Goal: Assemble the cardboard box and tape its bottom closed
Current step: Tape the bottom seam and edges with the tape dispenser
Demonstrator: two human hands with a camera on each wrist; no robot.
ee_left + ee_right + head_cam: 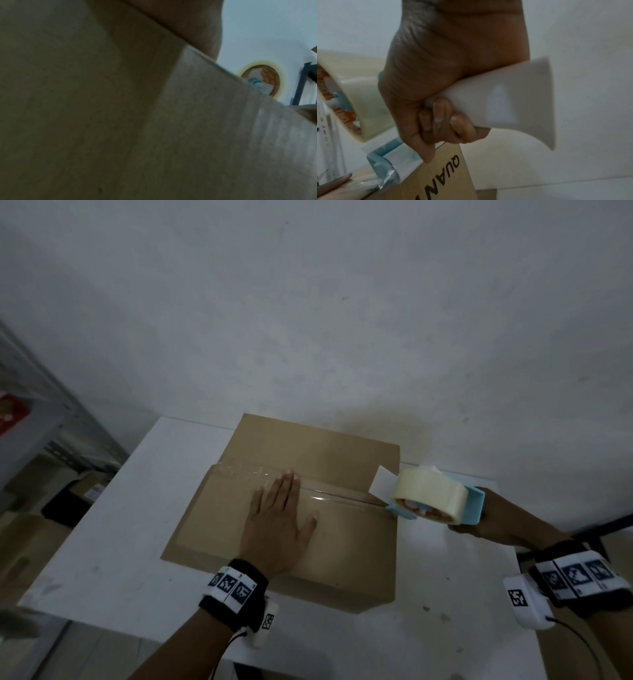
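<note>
A brown cardboard box (342, 542) lies on the white table (113, 542) with its flaps folded shut on top. A strip of clear tape (329, 496) runs along the seam from the left edge to the right. My left hand (281, 518) lies flat on the flaps, its fingertips at the tape. My right hand (493, 518) grips the white handle (505, 102) of a blue tape dispenser (472, 505), whose clear roll (428, 494) sits at the box's right edge. In the right wrist view, black lettering shows on the box side (440, 175). The left wrist view shows mostly cardboard (120, 121).
The table stands against a white wall (308, 302). A metal shelf (41, 412) and dark cartons on the floor (78, 491) are to the left. A dark metal frame (609, 525) stands beyond the table's right end.
</note>
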